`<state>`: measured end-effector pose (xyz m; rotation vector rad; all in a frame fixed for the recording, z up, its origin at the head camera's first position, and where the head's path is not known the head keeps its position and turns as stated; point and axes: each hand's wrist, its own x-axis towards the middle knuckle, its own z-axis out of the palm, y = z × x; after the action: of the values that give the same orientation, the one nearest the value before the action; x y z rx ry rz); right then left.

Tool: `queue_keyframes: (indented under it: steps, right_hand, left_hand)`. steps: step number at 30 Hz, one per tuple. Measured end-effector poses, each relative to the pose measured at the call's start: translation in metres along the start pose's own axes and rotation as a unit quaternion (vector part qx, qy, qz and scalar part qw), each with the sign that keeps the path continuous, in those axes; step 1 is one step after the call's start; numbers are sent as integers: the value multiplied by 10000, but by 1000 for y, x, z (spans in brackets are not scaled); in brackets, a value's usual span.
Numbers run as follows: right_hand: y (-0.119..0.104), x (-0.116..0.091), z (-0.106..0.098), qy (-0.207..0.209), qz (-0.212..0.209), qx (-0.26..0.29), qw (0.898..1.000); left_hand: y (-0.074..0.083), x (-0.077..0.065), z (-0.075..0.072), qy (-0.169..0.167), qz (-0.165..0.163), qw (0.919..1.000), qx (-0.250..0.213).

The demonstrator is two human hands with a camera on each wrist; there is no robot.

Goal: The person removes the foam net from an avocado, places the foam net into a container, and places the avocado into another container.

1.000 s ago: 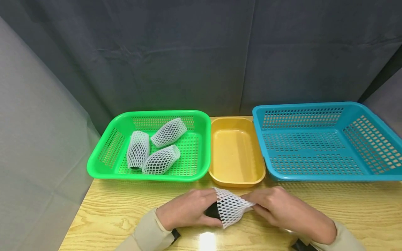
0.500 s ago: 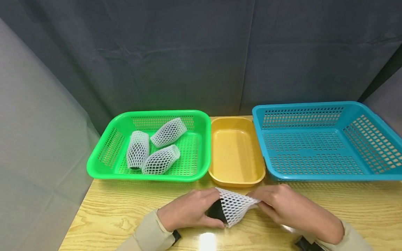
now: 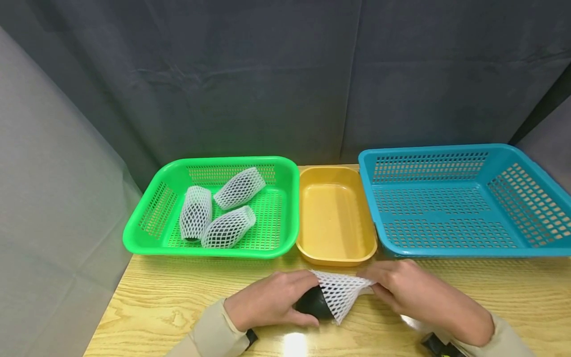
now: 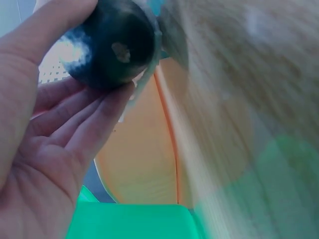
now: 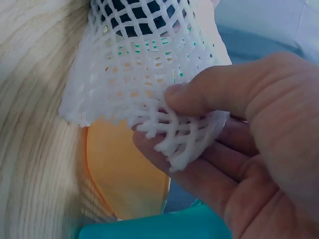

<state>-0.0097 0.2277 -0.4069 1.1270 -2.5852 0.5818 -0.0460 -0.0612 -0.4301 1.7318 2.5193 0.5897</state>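
My left hand (image 3: pixel 272 300) grips a dark, glossy, avocado-like fruit (image 3: pixel 314 303), thumb on the near side and fingers over the far side. The fruit's bare rounded end, with a small pale brown patch, faces the palm in the left wrist view. A white foam net sleeve (image 3: pixel 340 293) covers the fruit's right end. At the sleeve's loose end, my right hand (image 3: pixel 403 292) pinches the mesh between thumb and fingers. The right wrist view shows the flattened net edge (image 5: pixel 179 134) in that pinch, with dark fruit visible through the mesh farther in.
A green basket (image 3: pixel 209 252) at the left holds three dark items in white net sleeves (image 3: pixel 227 229). Beside it stands a yellow tray (image 3: pixel 334 218), and a blue basket (image 3: pixel 441 218) is at the right. All stand behind the hands on the wooden table (image 3: pixel 147 302).
The right hand has moved slightly right, drawing the net sleeve along. More of the dark fruit shows bare beside the left hand, which has shifted only a little to the right.
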Motion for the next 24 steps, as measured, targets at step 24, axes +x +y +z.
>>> queue_keyframes:
  steps: [24]
  right_hand:
    - [6, -2, -12, 448, 3, -669, 9968]
  left_hand:
    - [1, -1, -2, -168, -158, 9997, 10]
